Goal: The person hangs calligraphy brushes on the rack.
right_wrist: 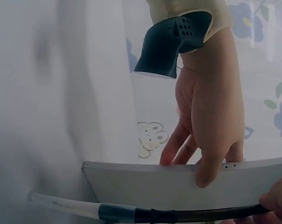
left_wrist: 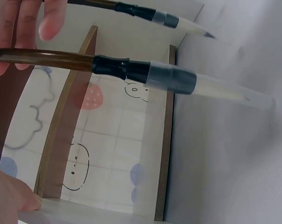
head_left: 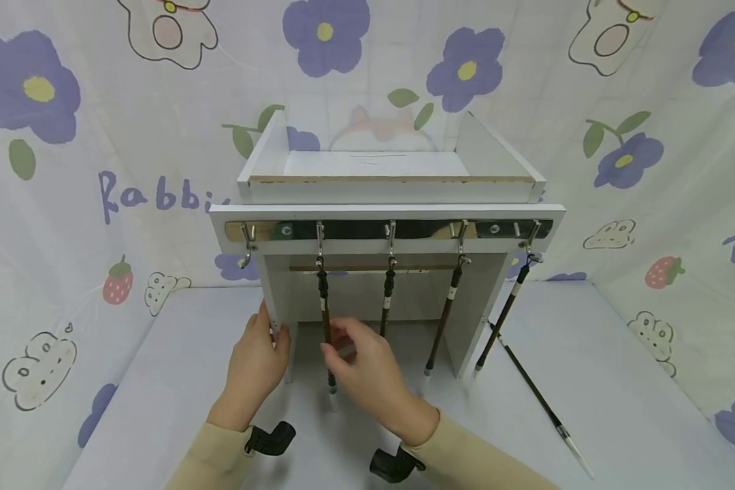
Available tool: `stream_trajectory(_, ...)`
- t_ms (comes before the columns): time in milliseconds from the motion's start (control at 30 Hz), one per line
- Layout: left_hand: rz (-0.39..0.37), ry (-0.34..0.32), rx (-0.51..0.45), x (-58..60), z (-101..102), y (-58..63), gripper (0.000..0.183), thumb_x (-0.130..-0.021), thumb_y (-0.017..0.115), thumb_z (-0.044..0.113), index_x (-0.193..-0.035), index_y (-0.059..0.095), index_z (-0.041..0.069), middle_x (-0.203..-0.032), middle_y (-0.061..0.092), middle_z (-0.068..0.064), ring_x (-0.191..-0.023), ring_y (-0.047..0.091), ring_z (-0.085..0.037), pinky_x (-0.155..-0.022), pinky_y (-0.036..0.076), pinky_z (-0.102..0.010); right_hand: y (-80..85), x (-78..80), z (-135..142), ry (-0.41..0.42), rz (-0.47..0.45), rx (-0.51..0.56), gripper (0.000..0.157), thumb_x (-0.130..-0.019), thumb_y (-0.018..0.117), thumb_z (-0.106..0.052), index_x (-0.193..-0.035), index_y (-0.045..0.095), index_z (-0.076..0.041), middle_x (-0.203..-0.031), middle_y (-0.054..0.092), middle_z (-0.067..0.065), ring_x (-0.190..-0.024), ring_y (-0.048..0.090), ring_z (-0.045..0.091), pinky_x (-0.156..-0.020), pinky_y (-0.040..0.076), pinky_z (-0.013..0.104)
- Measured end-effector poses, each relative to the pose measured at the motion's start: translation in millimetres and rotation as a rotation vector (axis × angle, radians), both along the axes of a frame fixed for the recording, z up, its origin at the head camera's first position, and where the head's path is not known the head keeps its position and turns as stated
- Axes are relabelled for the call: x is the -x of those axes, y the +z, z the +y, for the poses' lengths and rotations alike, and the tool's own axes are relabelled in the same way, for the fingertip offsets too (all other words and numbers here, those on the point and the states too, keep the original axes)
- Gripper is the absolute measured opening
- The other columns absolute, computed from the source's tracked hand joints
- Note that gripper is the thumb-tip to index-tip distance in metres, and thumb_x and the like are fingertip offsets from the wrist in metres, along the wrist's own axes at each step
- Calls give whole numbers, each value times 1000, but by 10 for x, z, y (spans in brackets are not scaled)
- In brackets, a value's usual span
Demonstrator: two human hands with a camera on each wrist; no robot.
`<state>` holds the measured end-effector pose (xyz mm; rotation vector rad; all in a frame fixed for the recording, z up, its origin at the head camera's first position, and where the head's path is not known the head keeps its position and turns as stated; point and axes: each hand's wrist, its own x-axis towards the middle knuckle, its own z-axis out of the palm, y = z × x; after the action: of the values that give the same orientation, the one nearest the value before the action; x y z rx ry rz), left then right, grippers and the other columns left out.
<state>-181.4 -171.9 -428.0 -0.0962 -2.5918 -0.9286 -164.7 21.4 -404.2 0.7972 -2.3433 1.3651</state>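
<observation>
A person's two hands work at a white rack (head_left: 386, 209) in the middle of the frame. Just left of centre, a dark-handled brush (head_left: 324, 299) hangs tip down from a hook; the right hand (head_left: 370, 364) pinches its shaft, its grip closed to thumb and fingertips. The left hand (head_left: 257, 361), lower left of centre, has its grip clasped round the edge of the rack's left side panel. Three more brushes (head_left: 448, 303) hang to the right. Another brush (head_left: 533, 384) lies slanted on the table (head_left: 618, 381), lower right.
</observation>
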Motion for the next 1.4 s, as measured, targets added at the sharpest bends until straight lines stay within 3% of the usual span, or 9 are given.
stream_trajectory(667,-10,-4,-4,-18,0,4,54,-98,52,15,-145,32,1,-111,56,-24,-91,63,-37,-65,53,-49,51,-108,216,61,41,36,29,-89,70,-11,-116,62,-15,-99,65,-2,-84,63,7,-65,53,26)
stream_trajectory(833,-10,-7,0,-15,1,9,53,-98,51,16,-145,32,2,-111,56,-24,-90,63,-37,-65,53,-49,56,-133,387,89,107,15,32,-88,72,-10,-118,61,-15,-100,64,-3,-83,62,8,-63,54,27)
stream_trajectory(1400,-20,-6,6,-2,-9,1,53,-98,52,16,-145,32,4,-112,56,-23,-91,63,-36,-65,53,-47,51,-151,1127,115,176,-38,39,-83,75,-3,-118,61,-12,-100,65,-2,-81,63,10,-62,53,25)
